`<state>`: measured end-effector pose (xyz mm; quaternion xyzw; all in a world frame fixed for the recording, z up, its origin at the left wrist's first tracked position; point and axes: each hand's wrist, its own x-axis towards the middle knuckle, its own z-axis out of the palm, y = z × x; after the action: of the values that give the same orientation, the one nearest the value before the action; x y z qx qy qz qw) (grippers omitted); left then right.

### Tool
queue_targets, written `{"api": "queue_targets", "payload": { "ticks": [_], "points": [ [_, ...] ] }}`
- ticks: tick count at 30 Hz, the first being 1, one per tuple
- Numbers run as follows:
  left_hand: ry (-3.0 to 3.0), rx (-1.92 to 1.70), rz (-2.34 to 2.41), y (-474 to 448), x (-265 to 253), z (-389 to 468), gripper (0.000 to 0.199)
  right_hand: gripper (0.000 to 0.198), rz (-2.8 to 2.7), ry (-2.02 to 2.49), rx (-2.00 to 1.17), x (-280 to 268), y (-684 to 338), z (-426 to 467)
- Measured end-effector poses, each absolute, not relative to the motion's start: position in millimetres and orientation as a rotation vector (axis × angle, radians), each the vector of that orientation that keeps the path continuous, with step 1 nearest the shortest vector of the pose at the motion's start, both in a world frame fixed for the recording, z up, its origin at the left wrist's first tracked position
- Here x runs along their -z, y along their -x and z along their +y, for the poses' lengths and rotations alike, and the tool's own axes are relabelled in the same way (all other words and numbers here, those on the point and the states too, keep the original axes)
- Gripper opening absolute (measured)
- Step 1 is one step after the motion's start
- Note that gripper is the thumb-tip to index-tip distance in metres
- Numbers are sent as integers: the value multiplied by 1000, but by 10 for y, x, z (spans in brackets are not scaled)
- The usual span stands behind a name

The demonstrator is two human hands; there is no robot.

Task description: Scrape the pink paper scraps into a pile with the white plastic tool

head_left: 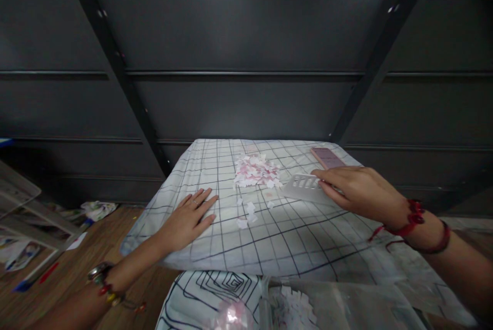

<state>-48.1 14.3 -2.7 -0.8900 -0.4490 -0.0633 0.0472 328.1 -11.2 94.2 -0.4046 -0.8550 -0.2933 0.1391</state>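
Note:
Flat on the checked tablecloth (227, 248), with fingers spread, lies my left hand (188, 222); it holds nothing. Several loose paper scraps (250, 209) are just to its right. Farther back sits a heap of small white and pink paper scraps (256, 170). My right hand (358, 191) pinches the top edge of a pale flat slotted piece (302, 191) between thumb and fingers. This piece leans to the right of the heap, its lower edge on or just above the cloth. Part of it is hidden behind my hand.
A pink phone (327, 158) lies at the back right, behind my right hand. Below the table's front edge are a clear bin (335, 299) with white scraps in it and a shiny pinkish bundle (231, 315). A dark panelled wall (246, 109) stands behind.

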Motion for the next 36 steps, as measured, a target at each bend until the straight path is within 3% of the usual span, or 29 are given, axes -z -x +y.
{"api": "queue_targets", "payload": {
  "ticks": [36],
  "points": [
    [2711,213,-1364,470,21,137,49,24,-2576,998,641,-993,-3091,-252]
  ]
}}
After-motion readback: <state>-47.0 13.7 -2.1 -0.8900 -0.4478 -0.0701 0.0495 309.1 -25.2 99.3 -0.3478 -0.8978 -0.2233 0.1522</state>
